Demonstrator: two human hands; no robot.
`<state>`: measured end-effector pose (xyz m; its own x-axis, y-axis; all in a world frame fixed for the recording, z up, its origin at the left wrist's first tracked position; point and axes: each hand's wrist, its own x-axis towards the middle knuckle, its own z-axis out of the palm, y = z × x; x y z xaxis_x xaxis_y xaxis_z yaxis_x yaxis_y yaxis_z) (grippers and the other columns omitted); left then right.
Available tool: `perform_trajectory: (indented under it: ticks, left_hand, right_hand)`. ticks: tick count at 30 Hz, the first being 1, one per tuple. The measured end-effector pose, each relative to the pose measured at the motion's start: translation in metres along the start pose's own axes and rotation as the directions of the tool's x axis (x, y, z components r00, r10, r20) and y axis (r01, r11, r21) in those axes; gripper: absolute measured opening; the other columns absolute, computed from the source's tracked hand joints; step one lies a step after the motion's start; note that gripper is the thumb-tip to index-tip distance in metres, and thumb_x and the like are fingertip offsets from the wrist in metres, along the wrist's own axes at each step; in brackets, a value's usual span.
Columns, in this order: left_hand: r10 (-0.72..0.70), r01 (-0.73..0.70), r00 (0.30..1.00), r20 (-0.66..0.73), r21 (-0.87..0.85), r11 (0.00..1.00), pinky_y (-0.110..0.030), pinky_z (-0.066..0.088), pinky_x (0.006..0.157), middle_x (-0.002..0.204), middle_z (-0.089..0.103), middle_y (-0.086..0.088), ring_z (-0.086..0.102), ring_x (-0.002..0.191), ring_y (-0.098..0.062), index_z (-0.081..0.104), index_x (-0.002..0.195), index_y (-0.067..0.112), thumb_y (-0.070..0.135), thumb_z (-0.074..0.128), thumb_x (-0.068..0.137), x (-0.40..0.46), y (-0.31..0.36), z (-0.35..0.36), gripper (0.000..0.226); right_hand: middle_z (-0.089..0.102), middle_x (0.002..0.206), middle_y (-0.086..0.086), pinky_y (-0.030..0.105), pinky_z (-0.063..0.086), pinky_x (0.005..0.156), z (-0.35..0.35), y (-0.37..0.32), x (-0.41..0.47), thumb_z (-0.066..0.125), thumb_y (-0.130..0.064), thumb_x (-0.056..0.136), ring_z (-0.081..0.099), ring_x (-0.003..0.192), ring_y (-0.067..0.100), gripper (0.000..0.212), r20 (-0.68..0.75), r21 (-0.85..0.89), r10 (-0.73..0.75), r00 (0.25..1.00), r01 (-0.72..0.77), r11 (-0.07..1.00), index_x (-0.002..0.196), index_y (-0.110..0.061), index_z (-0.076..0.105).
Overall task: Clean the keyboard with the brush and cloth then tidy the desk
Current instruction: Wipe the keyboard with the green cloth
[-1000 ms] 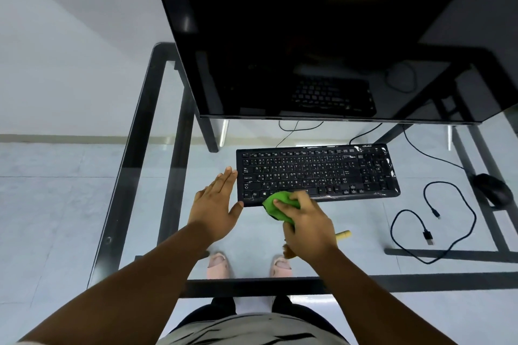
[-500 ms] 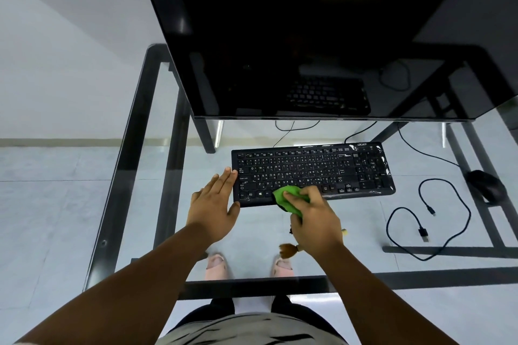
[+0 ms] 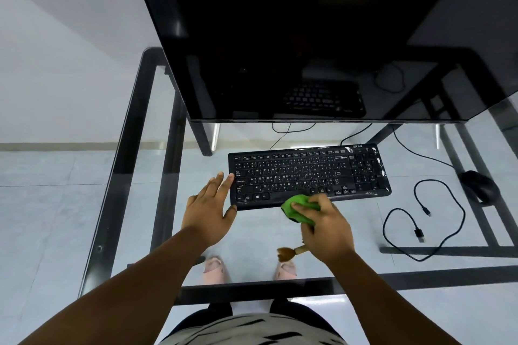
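A black keyboard (image 3: 308,172) lies on the glass desk (image 3: 140,165) below the monitor. My right hand (image 3: 326,230) is shut on a bunched green cloth (image 3: 298,207), which presses on the keyboard's front edge near the middle. My left hand (image 3: 208,209) rests flat with fingers apart against the keyboard's left end, thumb at its front corner. A small brush (image 3: 290,252) with brown bristles lies on the glass under my right hand; most of its handle is hidden.
A large dark monitor (image 3: 308,36) overhangs the back of the desk. A loose black USB cable (image 3: 437,218) coils on the glass to the right. A black mouse (image 3: 480,186) sits at the far right. My feet show through the glass.
My right hand has slid the green cloth rightward along the keyboard's front edge, uncovering the brush bristles. My left hand stays against the keyboard's left end.
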<state>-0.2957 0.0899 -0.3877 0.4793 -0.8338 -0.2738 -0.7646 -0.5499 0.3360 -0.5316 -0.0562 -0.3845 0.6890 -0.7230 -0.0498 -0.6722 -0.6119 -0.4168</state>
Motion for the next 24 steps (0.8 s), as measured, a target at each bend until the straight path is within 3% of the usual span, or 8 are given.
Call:
perform_trajectory:
  ticks: [5, 11, 14, 19, 21, 24]
  left_hand:
    - [-0.015, 0.015, 1.0, -0.008, 0.004, 1.0, -0.043, 0.024, 0.113, 0.163, -0.001, 0.003, 0.012, 0.148, -0.019, 0.003, 0.154, 0.031, 0.044, 0.039, 0.096, 0.0, 0.006, 0.0, 0.069]
    - [-0.063, 0.064, 0.991, -0.117, 0.002, 0.998, -0.045, 0.018, 0.117, 0.163, 0.003, 0.003, 0.006, 0.149, -0.02, 0.013, 0.153, 0.022, 0.063, 0.032, 0.09, 0.006, 0.03, 0.003, 0.078]
    - [-0.011, 0.015, 0.993, -0.117, 0.027, 1.0, -0.042, 0.014, 0.118, 0.162, 0.001, 0.005, 0.004, 0.149, -0.015, 0.011, 0.154, 0.021, 0.071, 0.028, 0.085, 0.011, 0.045, 0.008, 0.087]
    - [0.073, -0.067, 0.993, -0.089, 0.067, 0.995, -0.039, 0.009, 0.119, 0.162, -0.003, 0.008, -0.001, 0.149, -0.012, 0.007, 0.154, 0.024, 0.071, 0.035, 0.086, 0.017, 0.076, 0.017, 0.088]
    - [0.095, -0.09, 0.994, -0.058, 0.081, 0.993, -0.039, 0.006, 0.119, 0.161, -0.008, 0.01, -0.005, 0.149, -0.011, 0.002, 0.154, 0.026, 0.07, 0.036, 0.087, 0.019, 0.086, 0.019, 0.088]
    - [0.124, -0.121, 0.992, -0.023, 0.103, 0.987, -0.04, 0.004, 0.119, 0.161, -0.013, 0.011, -0.009, 0.148, -0.011, -0.003, 0.154, 0.027, 0.07, 0.036, 0.087, 0.023, 0.101, 0.023, 0.088]
  right_hand:
    - [0.053, 0.116, -0.001, 0.038, 0.058, 0.062, -0.008, 0.028, -0.002, 0.065, -0.009, 0.075, 0.063, 0.087, 0.027, 0.044, -0.144, 0.084, 0.246, 0.959, -0.235, 0.968, 0.114, -0.026, 0.072]
    - [0.053, 0.12, -0.005, 0.033, 0.058, 0.068, -0.008, 0.012, 0.001, 0.065, -0.017, 0.076, 0.059, 0.096, 0.018, 0.046, 0.0, 0.014, 0.021, 1.0, -0.021, 1.0, 0.119, -0.034, 0.069]
    - [0.053, 0.12, -0.007, 0.033, 0.058, 0.067, -0.017, 0.031, -0.003, 0.065, -0.018, 0.076, 0.059, 0.095, 0.018, 0.044, -0.008, -0.01, 0.079, 0.997, -0.079, 0.997, 0.117, -0.035, 0.069]
    - [0.051, 0.115, 0.001, 0.036, 0.057, 0.066, -0.031, 0.078, -0.015, 0.062, -0.008, 0.078, 0.063, 0.087, 0.03, 0.042, -0.147, 0.113, 0.357, 0.922, -0.343, 0.932, 0.117, -0.023, 0.071]
    - [0.052, 0.116, 0.003, 0.038, 0.058, 0.069, -0.03, 0.077, -0.013, 0.062, -0.005, 0.077, 0.064, 0.088, 0.03, 0.043, -0.175, 0.145, 0.347, 0.921, -0.325, 0.935, 0.116, -0.022, 0.071]
    - [0.053, 0.121, 0.0, 0.038, 0.058, 0.073, -0.026, 0.06, -0.006, 0.065, -0.009, 0.077, 0.062, 0.095, 0.025, 0.046, -0.137, 0.101, 0.194, 0.971, -0.181, 0.978, 0.119, -0.028, 0.069]
